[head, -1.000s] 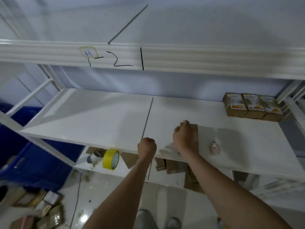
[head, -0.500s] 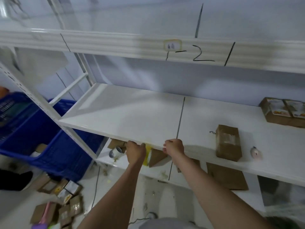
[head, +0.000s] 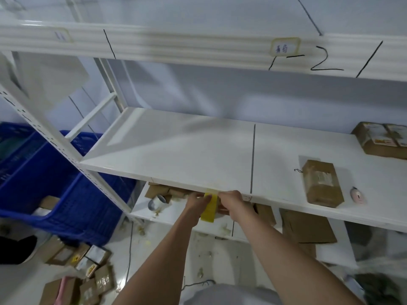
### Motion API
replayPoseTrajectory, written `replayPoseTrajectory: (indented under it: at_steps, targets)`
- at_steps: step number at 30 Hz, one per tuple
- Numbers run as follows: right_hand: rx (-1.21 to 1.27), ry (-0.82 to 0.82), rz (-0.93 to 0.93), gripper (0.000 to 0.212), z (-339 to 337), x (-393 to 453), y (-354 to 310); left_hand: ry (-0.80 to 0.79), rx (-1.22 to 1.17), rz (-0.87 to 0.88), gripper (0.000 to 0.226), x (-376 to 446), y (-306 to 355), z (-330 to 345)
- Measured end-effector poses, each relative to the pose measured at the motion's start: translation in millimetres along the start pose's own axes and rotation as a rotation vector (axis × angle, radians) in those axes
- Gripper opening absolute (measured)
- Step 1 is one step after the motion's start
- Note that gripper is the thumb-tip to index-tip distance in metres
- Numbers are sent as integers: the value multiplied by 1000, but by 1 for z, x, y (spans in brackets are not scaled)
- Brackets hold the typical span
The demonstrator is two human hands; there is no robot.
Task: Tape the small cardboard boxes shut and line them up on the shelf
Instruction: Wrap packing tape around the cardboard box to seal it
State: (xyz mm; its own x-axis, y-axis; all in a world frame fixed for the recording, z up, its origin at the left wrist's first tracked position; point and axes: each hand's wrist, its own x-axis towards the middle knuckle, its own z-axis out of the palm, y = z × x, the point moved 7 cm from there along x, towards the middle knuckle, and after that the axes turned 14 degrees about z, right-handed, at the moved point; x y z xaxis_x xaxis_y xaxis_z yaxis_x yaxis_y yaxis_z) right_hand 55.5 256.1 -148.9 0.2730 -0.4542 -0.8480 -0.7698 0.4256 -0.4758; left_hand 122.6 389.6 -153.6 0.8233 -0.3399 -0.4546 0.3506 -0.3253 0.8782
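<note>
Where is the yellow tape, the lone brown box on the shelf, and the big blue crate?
yellow tape [head: 208,209], head view, hanging strip's middle
brown box [head: 322,183], head view, top face
blue crate [head: 66,194], head view, side wall

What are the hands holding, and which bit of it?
Both hands hold a strip of yellow tape by its top end, at the shelf's front edge: left hand on one side, right hand on the other. The rest hangs down.

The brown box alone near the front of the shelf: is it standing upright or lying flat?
Lying flat: the brown box rests on a broad face on the shelf, label facing up.
</note>
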Motion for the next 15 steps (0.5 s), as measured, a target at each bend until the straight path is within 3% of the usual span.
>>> replayPoseTrajectory:
  at_steps: [5,15]
  targets:
    - [173,-107,124,32,12,9,3,-54,-15,-24,37,3,11,-5]
    - [211,-150,232,27,25,16,-3,-75,-25,-75,38,3,11,-2]
